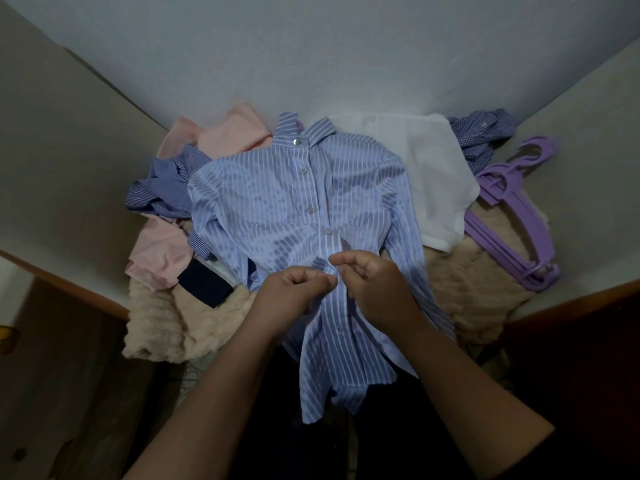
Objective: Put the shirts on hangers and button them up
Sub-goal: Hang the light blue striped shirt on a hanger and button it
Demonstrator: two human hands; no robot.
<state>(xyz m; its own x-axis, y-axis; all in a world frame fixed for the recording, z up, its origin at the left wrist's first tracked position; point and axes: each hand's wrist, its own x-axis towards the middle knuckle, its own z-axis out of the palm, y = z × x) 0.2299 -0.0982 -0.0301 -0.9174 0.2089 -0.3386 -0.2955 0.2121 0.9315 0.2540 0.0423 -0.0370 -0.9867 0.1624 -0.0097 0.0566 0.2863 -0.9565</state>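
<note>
Pale blue-grey wall (311,57) forms the background, meeting beige side walls at left and right. Below it a fluffy beige blanket (156,327) covers the work surface, and garments are heaped on it.

At centre lies the light blue striped shirt (277,209), front up, collar toward the wall, hem hanging over the near edge toward the person. Four buttons are fastened down the placket from the collar; the front panels below the hands hang apart. Whether a hanger sits inside this shirt cannot be told. No brand, label or writing can be read on any item.

Left hand (294,289) is curled, thumb and fingertips pinching the left edge of the placket just below the fourth button. Right hand (367,282) is curled likewise, pinching the opposite edge. The two hands almost touch at the placket.

To the left of the striped shirt lie a pink shirt (221,133), a crumpled dark blue striped shirt (162,188) and a dark navy cloth (204,285), the last resting on the blanket beside the left wrist. To the right lies a white shirt (426,168), partly under the striped shirt's sleeve. Behind it, at the wall, sits a blue checked shirt (481,133). A stack of purple plastic hangers (509,216) lies at the far right, on the blanket, well apart from the hands.
</note>
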